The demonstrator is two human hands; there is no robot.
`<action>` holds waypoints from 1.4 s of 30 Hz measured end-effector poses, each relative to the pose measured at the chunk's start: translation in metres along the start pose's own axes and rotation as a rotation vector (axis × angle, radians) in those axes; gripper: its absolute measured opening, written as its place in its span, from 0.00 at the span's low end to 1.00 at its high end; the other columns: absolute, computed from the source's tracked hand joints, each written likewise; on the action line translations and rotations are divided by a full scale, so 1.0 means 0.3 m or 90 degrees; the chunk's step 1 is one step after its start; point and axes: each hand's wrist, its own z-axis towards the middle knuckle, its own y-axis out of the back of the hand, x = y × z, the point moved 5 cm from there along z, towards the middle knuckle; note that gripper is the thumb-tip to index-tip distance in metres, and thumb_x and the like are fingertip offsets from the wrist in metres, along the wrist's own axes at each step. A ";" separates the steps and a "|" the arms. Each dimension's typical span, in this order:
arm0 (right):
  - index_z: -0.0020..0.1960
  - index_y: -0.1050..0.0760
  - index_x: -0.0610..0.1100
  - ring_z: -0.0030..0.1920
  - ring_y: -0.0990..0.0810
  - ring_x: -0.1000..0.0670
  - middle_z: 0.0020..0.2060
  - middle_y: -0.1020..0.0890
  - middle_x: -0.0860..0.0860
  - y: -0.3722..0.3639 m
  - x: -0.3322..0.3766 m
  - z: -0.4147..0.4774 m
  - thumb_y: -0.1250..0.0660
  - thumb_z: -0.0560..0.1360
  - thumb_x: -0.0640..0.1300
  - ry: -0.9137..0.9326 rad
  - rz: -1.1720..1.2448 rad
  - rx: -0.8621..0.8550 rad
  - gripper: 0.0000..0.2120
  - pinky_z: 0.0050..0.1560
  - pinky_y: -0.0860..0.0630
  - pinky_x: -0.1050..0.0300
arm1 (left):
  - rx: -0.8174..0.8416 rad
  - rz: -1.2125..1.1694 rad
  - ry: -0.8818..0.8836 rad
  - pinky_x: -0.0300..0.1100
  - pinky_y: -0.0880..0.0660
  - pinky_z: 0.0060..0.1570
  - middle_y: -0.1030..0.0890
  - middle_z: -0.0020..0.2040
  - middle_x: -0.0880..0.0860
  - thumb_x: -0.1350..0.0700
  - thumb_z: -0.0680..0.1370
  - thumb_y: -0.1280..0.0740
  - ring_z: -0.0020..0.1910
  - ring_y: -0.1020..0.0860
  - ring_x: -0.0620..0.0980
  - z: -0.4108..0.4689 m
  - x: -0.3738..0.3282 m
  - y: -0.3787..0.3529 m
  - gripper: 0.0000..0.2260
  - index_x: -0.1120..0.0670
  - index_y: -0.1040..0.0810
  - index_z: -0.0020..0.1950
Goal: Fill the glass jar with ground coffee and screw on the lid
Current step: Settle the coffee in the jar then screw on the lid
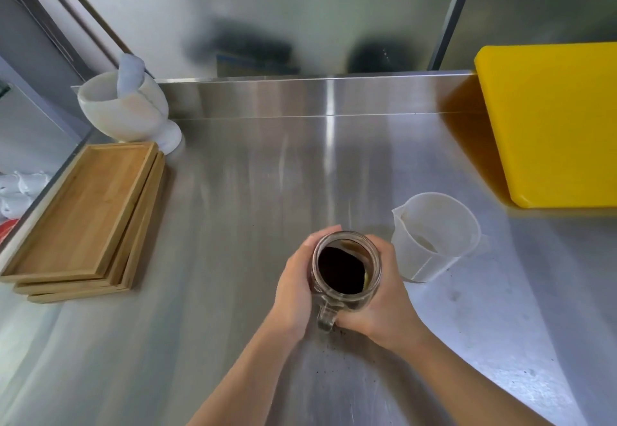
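Observation:
A glass jar (pixel 345 267) with a side handle stands on the steel counter, near its front middle. Its mouth is open and dark ground coffee fills much of it. My left hand (pixel 295 287) wraps the jar's left side, fingers curling behind it. On the jar's right side my right hand (pixel 384 302) presses the glass, its fingers reaching under the handle. No lid is in view. A clear plastic measuring cup (pixel 434 237) stands just right of the jar, nearly empty.
Stacked wooden trays (pixel 83 222) lie at the left. A white mortar with a pestle (pixel 125 106) stands at the back left. A yellow cutting board (pixel 554 125) lies at the right. Coffee specks (pixel 329 349) dot the counter in front of the jar.

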 end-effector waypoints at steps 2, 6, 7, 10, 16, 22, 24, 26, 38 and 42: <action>0.61 0.40 0.64 0.60 0.25 0.54 0.58 0.25 0.54 -0.004 0.009 -0.005 0.17 0.53 0.40 0.000 -0.007 0.006 0.47 0.57 0.29 0.66 | -0.038 0.016 -0.002 0.50 0.32 0.67 0.15 0.51 0.48 0.52 0.78 0.41 0.55 0.20 0.45 -0.010 0.011 0.015 0.13 0.49 0.16 0.51; 0.61 0.39 0.58 0.58 0.25 0.58 0.57 0.25 0.54 -0.011 0.021 -0.004 0.18 0.51 0.40 -0.020 0.010 0.009 0.46 0.54 0.30 0.71 | -0.075 -0.054 0.007 0.53 0.34 0.69 0.16 0.52 0.51 0.51 0.77 0.40 0.56 0.21 0.48 0.012 0.015 0.043 0.14 0.53 0.17 0.52; 0.60 0.39 0.56 0.58 0.24 0.59 0.57 0.24 0.55 -0.013 0.022 -0.004 0.18 0.51 0.38 -0.023 0.013 0.009 0.45 0.54 0.30 0.72 | -0.030 -0.043 0.028 0.53 0.31 0.66 0.15 0.48 0.51 0.51 0.77 0.41 0.53 0.20 0.50 0.007 0.031 0.017 0.14 0.52 0.16 0.48; 0.60 0.39 0.56 0.58 0.25 0.60 0.55 0.24 0.62 -0.021 0.030 0.005 0.18 0.52 0.38 -0.028 0.014 0.020 0.45 0.53 0.30 0.72 | -0.008 -0.019 0.022 0.52 0.28 0.62 0.15 0.45 0.50 0.50 0.75 0.40 0.51 0.19 0.51 0.004 0.041 -0.004 0.13 0.50 0.15 0.46; 0.59 0.39 0.57 0.58 0.25 0.60 0.54 0.24 0.63 -0.039 0.021 0.075 0.18 0.54 0.39 -0.063 0.011 0.073 0.43 0.55 0.31 0.70 | -0.086 -0.085 0.021 0.59 0.28 0.63 0.15 0.46 0.55 0.46 0.72 0.38 0.53 0.20 0.58 0.053 0.054 0.033 0.16 0.54 0.16 0.46; 0.59 0.40 0.58 0.57 0.25 0.62 0.56 0.25 0.59 -0.063 -0.015 0.122 0.18 0.55 0.38 -0.095 0.000 0.112 0.43 0.56 0.29 0.68 | -0.135 -0.071 0.033 0.52 0.24 0.53 0.15 0.36 0.51 0.53 0.77 0.40 0.42 0.18 0.50 0.097 0.051 0.054 0.16 0.52 0.15 0.36; 0.59 0.40 0.59 0.57 0.26 0.63 0.56 0.26 0.60 -0.066 -0.024 0.132 0.18 0.55 0.39 -0.103 -0.013 0.120 0.43 0.57 0.29 0.68 | -0.158 -0.070 0.024 0.46 0.25 0.45 0.16 0.31 0.48 0.55 0.78 0.42 0.35 0.18 0.44 0.105 0.051 0.060 0.20 0.50 0.16 0.31; 0.58 0.40 0.60 0.56 0.26 0.63 0.56 0.26 0.60 -0.068 -0.038 0.136 0.18 0.55 0.40 -0.111 -0.022 0.122 0.43 0.58 0.29 0.65 | -0.164 -0.074 0.031 0.44 0.25 0.43 0.16 0.30 0.47 0.55 0.78 0.42 0.32 0.18 0.42 0.110 0.059 0.057 0.21 0.49 0.16 0.29; 0.61 0.40 0.59 0.60 0.27 0.61 0.58 0.27 0.59 -0.064 -0.073 0.115 0.19 0.57 0.37 -0.126 0.012 0.103 0.44 0.58 0.29 0.66 | -0.144 0.005 0.008 0.49 0.24 0.51 0.15 0.40 0.52 0.54 0.78 0.42 0.45 0.18 0.52 0.124 0.055 0.058 0.16 0.53 0.16 0.41; 0.69 0.47 0.57 0.65 0.35 0.64 0.65 0.34 0.61 -0.045 -0.074 0.095 0.20 0.59 0.44 -0.143 -0.026 0.159 0.49 0.65 0.36 0.66 | -0.167 0.018 -0.043 0.44 0.24 0.51 0.16 0.47 0.55 0.56 0.79 0.41 0.47 0.19 0.49 0.111 0.042 0.083 0.12 0.58 0.18 0.50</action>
